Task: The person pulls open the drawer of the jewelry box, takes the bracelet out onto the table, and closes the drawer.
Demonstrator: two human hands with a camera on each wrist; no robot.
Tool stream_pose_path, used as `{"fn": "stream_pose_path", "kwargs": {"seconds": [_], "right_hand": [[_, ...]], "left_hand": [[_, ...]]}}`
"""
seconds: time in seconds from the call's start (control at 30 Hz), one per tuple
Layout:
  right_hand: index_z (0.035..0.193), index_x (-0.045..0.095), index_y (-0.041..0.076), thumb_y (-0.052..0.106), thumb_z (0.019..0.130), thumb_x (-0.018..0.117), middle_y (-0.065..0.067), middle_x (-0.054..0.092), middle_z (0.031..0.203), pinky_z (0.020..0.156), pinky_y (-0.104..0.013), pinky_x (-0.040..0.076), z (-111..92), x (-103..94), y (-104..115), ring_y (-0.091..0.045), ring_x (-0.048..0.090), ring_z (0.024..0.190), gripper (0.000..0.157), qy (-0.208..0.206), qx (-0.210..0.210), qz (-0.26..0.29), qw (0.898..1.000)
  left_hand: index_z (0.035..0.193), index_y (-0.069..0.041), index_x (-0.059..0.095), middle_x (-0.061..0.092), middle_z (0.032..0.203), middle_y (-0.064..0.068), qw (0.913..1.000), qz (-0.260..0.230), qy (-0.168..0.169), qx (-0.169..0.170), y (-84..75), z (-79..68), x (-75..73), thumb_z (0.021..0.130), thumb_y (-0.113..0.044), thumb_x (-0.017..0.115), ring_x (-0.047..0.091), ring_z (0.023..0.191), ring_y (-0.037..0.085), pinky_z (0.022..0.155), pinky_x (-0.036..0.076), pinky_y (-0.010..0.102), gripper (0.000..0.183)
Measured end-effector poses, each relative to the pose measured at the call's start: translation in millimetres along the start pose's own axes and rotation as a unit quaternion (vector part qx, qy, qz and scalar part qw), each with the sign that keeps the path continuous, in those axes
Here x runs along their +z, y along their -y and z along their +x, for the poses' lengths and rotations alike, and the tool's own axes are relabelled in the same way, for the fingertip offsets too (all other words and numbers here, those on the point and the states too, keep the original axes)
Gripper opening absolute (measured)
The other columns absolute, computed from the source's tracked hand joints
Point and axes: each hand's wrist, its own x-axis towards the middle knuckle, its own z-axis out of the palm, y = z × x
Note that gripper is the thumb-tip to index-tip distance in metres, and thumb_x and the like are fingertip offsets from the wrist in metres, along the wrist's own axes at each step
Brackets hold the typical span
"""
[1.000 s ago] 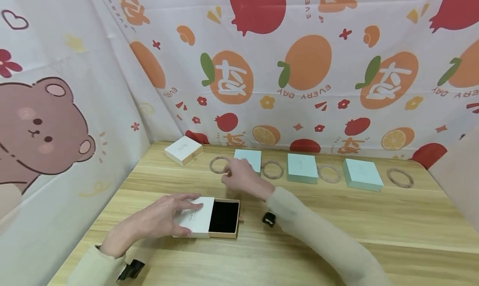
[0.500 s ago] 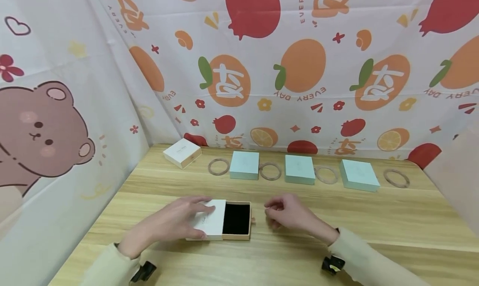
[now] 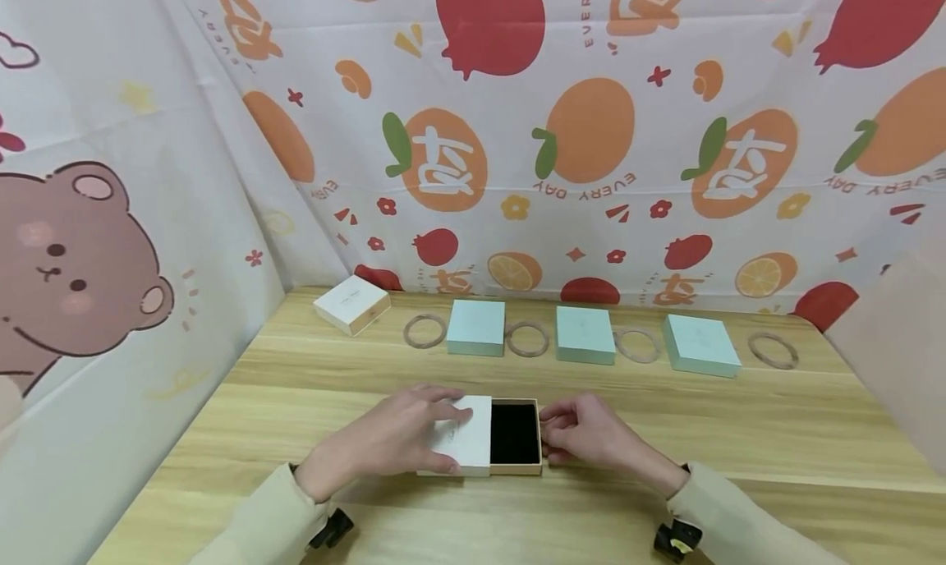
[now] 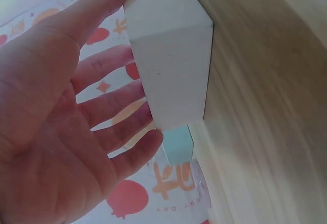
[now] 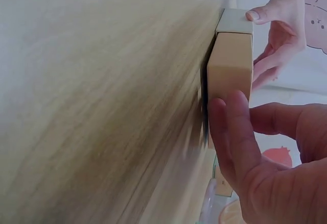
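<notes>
A white slide-out jewelry box [image 3: 476, 438] lies flat on the table, its drawer partly out to the right and showing a black lining [image 3: 515, 434]. My left hand [image 3: 392, 438] grips the box's white sleeve [image 4: 173, 76], thumb at the near edge and fingers over the top and far side. At the drawer's outer end is my right hand [image 3: 591, 429]. In the right wrist view, two of its fingers lie against the tan end of the drawer [image 5: 230, 66], held nearly straight. The drawer's pull tab is hidden behind that hand.
Along the back stand another white box [image 3: 351, 304] and several mint boxes, such as the leftmost mint box [image 3: 476, 327]. Thin bangles, among them the leftmost bangle [image 3: 424, 332], lie beside them. A printed cloth [image 3: 517, 138] hangs behind the wooden table [image 3: 355, 516].
My right hand has left the leftmost bangle at the back and come forward to the drawer's end. My left hand has slid the white box to the right.
</notes>
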Motion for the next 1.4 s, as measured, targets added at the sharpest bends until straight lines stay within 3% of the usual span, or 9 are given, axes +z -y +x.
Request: {"fn": "stream_pose_path", "kwargs": {"seconds": [0.47,1.0,1.4], "right_hand": [[0.116,0.068,-0.012,-0.003,0.092,0.065,-0.012,0.076,0.088,0.068,-0.031,0.064,4,6.2,0,-0.018,0.075,0.076,0.026,-0.025,-0.008,0.031,0.999],[0.123,0.065,-0.014,-0.001,0.094,0.065,-0.019,0.077,0.100,0.075,-0.037,0.065,1,20.6,-1,-0.020,0.075,0.088,0.032,0.004,-0.014,0.076,0.997],[0.127,0.065,-0.011,0.005,0.095,0.066,-0.016,0.077,0.105,0.077,-0.034,0.064,-1,21.6,3,-0.021,0.075,0.093,0.036,0.008,-0.014,0.071,0.997]], "left_hand": [[0.130,-0.015,0.072,0.063,0.144,0.012,1.0000,0.006,-0.004,-0.005,-3.4,3.9,1.6,0.078,-0.046,0.087,0.059,0.133,0.033,0.109,0.049,0.055,0.062],[0.130,-0.016,0.072,0.064,0.142,0.011,0.9999,0.008,-0.004,0.005,-8.1,8.4,8.6,0.077,-0.046,0.087,0.060,0.131,0.031,0.109,0.050,0.053,0.062],[0.130,-0.018,0.072,0.064,0.142,0.009,0.9999,0.011,-0.002,0.007,-9.1,15.3,8.7,0.077,-0.048,0.087,0.059,0.132,0.031,0.109,0.050,0.052,0.062]]}}
